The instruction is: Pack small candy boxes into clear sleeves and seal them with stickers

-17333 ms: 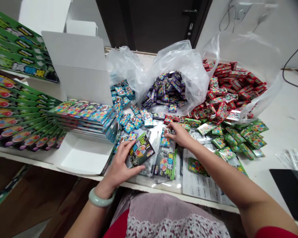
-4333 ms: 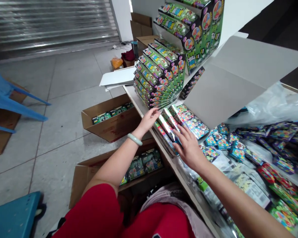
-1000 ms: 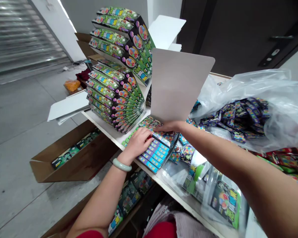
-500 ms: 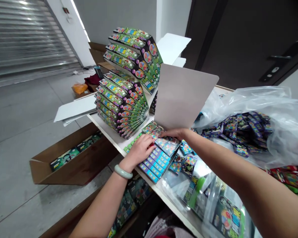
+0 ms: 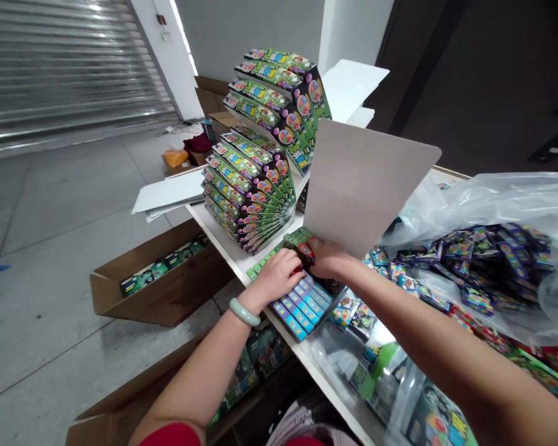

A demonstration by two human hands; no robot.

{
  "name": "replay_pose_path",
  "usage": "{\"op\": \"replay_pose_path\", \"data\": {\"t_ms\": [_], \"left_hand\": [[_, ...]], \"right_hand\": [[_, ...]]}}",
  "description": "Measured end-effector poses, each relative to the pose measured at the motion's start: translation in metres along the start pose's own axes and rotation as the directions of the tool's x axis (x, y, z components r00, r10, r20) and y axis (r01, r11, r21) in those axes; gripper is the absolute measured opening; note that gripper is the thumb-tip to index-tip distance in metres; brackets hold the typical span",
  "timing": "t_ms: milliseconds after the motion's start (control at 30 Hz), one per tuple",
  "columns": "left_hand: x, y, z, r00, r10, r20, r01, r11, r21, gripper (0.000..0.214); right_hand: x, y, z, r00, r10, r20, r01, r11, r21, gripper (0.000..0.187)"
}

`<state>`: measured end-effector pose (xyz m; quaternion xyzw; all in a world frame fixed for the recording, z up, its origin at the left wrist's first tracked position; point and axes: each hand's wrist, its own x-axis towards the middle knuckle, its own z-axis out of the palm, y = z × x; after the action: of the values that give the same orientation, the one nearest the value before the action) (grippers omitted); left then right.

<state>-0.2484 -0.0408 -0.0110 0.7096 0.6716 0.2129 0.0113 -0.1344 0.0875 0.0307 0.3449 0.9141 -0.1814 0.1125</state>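
Observation:
A stack of flat colourful candy packs (image 5: pixel 302 303) lies in an open white box whose lid (image 5: pixel 367 186) stands upright behind it. My left hand (image 5: pixel 279 275), with a pale green bangle at the wrist, curls its fingers over the top of the stack. My right hand (image 5: pixel 328 260) is closed on the far end of the packs, just under the lid. Between the two hands the top packs (image 5: pixel 300 241) are bunched and tilted up. The box's base is mostly hidden by the packs and my hands.
Fanned piles of green display boxes (image 5: pixel 255 192) stand left of the lid, with more piled above (image 5: pixel 283 93). A clear bag of purple packs (image 5: pixel 483 254) lies to the right. Printed clear sleeves (image 5: pixel 400 390) lie near the table's edge. An open cardboard carton (image 5: pixel 162 285) sits on the floor.
My hands have drawn closer together on the stack. The top packs, flat a moment ago, are now bunched and raised at the far end under the lid.

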Motion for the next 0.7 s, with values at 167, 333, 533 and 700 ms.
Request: {"op": "replay_pose_path", "data": {"t_ms": [167,333,533,700], "left_hand": [[-0.001,0.000,0.001,0.999,0.015,-0.045,-0.017,0.999,-0.044,0.009],[-0.001,-0.006,-0.001,0.978,-0.069,-0.197,0.058,0.996,-0.065,0.017],[0.007,-0.015,-0.003,0.981,-0.156,0.111,0.149,0.986,0.074,0.044],[0.010,-0.009,0.002,0.969,-0.199,0.148,0.179,0.974,0.138,0.052]], "right_hand": [[-0.011,0.010,0.021,0.997,0.002,-0.081,-0.003,1.000,-0.010,0.078],[-0.034,0.049,0.027,0.921,-0.220,-0.323,0.269,0.956,0.118,0.062],[-0.057,0.054,0.050,0.901,-0.283,-0.328,0.256,0.959,-0.123,0.057],[-0.063,0.048,0.064,0.914,-0.205,-0.349,0.174,0.978,-0.117,0.063]]}}
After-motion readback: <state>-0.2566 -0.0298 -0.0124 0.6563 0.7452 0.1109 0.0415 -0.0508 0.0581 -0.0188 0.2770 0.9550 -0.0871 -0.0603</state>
